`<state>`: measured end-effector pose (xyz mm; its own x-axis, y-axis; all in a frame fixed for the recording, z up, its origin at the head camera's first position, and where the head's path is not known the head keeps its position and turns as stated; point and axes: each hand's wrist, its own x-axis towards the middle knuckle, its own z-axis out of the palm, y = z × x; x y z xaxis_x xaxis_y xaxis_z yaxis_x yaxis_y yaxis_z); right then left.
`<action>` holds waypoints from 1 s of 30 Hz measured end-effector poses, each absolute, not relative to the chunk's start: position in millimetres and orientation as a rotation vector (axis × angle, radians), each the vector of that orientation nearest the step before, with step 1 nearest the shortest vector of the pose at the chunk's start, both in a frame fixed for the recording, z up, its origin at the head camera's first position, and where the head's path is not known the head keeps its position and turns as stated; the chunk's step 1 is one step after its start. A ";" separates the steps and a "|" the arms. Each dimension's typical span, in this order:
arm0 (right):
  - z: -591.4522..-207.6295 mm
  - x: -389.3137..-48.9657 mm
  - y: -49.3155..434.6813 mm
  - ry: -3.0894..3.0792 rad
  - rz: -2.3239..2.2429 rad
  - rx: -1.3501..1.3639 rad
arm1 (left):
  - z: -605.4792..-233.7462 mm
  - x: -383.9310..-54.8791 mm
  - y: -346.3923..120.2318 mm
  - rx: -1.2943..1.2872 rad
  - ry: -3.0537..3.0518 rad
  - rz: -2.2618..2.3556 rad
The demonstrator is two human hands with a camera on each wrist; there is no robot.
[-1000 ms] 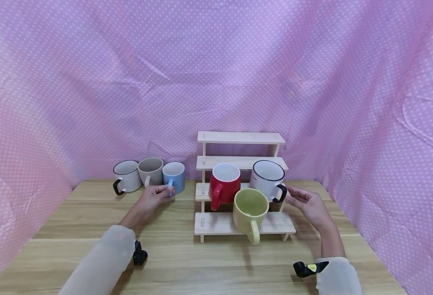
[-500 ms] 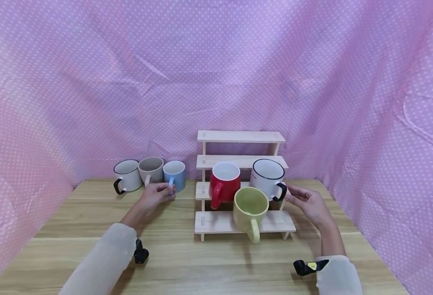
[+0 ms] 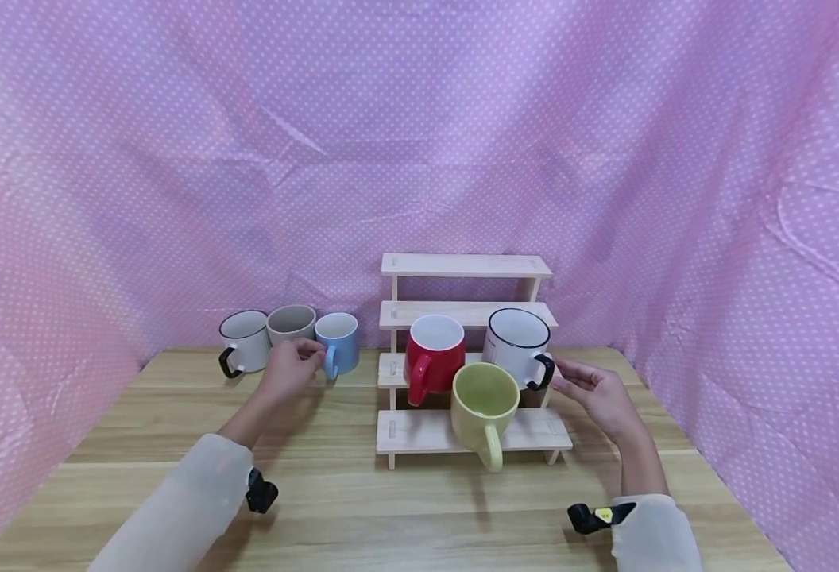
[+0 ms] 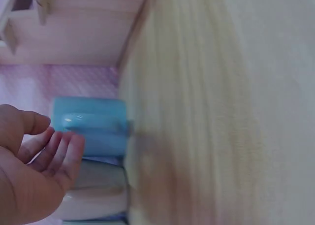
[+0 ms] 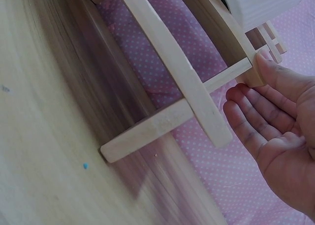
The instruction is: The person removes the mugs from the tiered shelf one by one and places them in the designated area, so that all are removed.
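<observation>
My left hand point(image 3: 292, 372) is just left of the light blue mug point(image 3: 341, 349), its fingers loosely bent and holding nothing. In the left wrist view the fingertips overlap the side of the blue mug point(image 4: 98, 121). Partly behind that hand stands a grey-beige mug point(image 3: 291, 319). My right hand point(image 3: 601, 401) pinches one end of a board of the stepped wooden stand point(image 3: 419, 435). The right wrist view shows the thumb point(image 5: 270, 62) on top of the board and the fingers beneath. On the stand are a red mug point(image 3: 437, 365), a white mug point(image 3: 514, 349) with black handle and a yellow-green mug point(image 3: 478, 413).
A white ribbed mug point(image 3: 249, 345) with a black handle stands at the far left of the row. The two upper boards point(image 3: 465, 264) of the stand bear no mugs. Polka-dot pink cloth point(image 3: 419, 143) hangs behind the wooden table point(image 3: 362, 516).
My left hand has let go of the blue mug's handle and drawn back to the left. The blue mug stays in place. My right hand keeps its hold on the stand.
</observation>
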<state>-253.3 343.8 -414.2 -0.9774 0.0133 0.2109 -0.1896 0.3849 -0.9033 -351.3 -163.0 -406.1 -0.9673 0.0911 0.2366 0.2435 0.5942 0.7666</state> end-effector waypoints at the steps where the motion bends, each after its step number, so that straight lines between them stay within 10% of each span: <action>1: -413.8 -253.7 343.3 -2.453 1.642 0.162 | -402.1 -349.6 -162.6 -0.293 -2.636 -1.323; 30: -411.4 -252.2 342.6 -2.457 1.658 0.179 | -345.7 -275.0 -78.2 -0.773 -2.628 -2.017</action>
<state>-252.2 342.6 -411.4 -0.9781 -0.0034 0.2079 -0.1941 0.3738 -0.9070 -275.0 -78.2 -345.7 -0.8650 0.4973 0.0665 0.1928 0.2071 0.9591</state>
